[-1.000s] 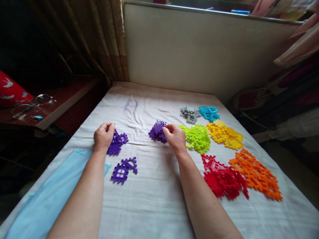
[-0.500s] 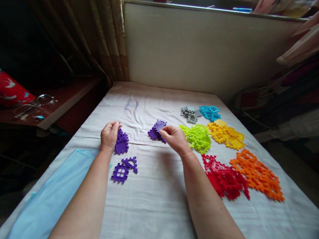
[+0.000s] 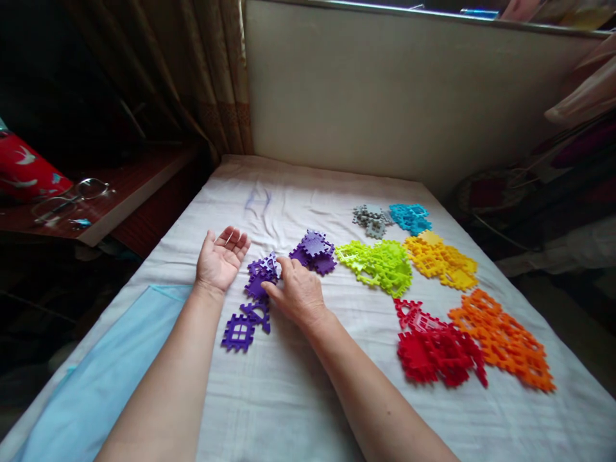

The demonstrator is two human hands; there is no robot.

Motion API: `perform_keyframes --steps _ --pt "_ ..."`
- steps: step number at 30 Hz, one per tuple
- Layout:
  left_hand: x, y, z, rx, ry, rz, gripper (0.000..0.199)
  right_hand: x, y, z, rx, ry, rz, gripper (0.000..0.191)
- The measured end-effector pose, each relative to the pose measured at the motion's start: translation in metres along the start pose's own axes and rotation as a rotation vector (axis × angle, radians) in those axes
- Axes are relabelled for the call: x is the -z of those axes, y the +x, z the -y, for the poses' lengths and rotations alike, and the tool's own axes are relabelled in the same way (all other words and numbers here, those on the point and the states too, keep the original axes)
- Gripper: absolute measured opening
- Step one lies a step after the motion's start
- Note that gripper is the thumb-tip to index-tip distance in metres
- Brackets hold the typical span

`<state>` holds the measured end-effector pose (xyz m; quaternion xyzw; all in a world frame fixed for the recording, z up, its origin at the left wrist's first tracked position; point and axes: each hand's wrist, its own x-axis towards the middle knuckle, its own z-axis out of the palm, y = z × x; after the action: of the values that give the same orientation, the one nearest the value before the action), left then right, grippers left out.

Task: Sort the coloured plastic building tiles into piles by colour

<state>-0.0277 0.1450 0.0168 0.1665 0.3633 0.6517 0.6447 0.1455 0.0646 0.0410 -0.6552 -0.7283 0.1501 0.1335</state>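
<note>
My left hand (image 3: 221,260) is raised palm up over the sheet, fingers stretched out and holding nothing. Beside it, my right hand (image 3: 299,292) grips purple interlocking toy tiles (image 3: 257,283) between thumb and fingers; its fingertips partly hide them. Closer to me lie a purple window tile (image 3: 239,332) and a purple arched tile (image 3: 260,316), touching each other. Another purple pile (image 3: 315,250) sits just beyond my right hand, next to the lime-green tiles (image 3: 382,266).
Red (image 3: 437,350), orange (image 3: 505,340), yellow (image 3: 443,260), blue (image 3: 409,218) and grey tile piles (image 3: 373,221) lie on the right of the bed sheet (image 3: 308,398). A light blue cloth (image 3: 110,372) covers the left edge. Glasses (image 3: 72,196) rest on a side table.
My left hand has opened, palm turned up. My right hand has moved left and nearer, from the far purple pile to the tiles beside my left hand.
</note>
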Motion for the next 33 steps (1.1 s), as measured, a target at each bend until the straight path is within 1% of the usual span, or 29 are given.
perform_keyframes --steps 2,5,7,10,14,19,22,25,28,30,32,33 --pt "0.005 0.003 -0.005 -0.02 -0.076 -0.031 0.037 -0.003 0.001 -0.001 0.002 -0.026 -0.005 0.051" --pt "0.008 0.004 -0.009 -0.038 -0.157 -0.06 0.039 -0.005 0.004 -0.005 -0.002 -0.058 0.009 0.037" --pt "0.008 0.003 -0.009 -0.028 -0.185 -0.066 0.04 -0.006 0.006 -0.007 -0.007 -0.064 0.01 0.032" --pt "0.008 0.002 -0.009 -0.005 -0.191 -0.062 0.041 -0.008 0.008 -0.009 -0.019 -0.068 0.002 0.029" --pt "0.01 0.002 -0.009 -0.029 -0.116 -0.016 0.032 -0.007 0.008 -0.007 -0.016 -0.083 0.009 0.028" --pt "0.012 0.004 -0.009 -0.034 -0.071 -0.005 0.03 0.002 0.007 -0.005 -0.051 -0.111 0.047 0.028" --pt "0.012 0.004 -0.008 -0.061 -0.011 -0.007 0.029 0.01 0.005 -0.004 -0.076 -0.125 0.096 0.026" --pt "0.011 0.004 -0.008 -0.07 -0.01 -0.012 0.028 0.017 0.002 -0.002 -0.059 -0.146 0.147 0.025" --pt "0.01 0.003 -0.009 -0.047 -0.066 -0.005 0.026 0.022 0.0 -0.004 -0.003 -0.132 0.196 0.027" --pt "0.008 0.002 -0.009 -0.034 -0.105 -0.021 0.026 0.025 0.001 -0.009 0.036 -0.064 0.179 0.023" --pt "0.007 0.001 -0.009 -0.03 -0.124 -0.048 0.027 0.028 0.006 -0.018 0.042 0.033 0.099 0.017" --pt "0.007 0.001 -0.009 -0.029 -0.123 -0.054 0.028 0.031 0.009 -0.025 0.021 0.083 0.043 0.016"
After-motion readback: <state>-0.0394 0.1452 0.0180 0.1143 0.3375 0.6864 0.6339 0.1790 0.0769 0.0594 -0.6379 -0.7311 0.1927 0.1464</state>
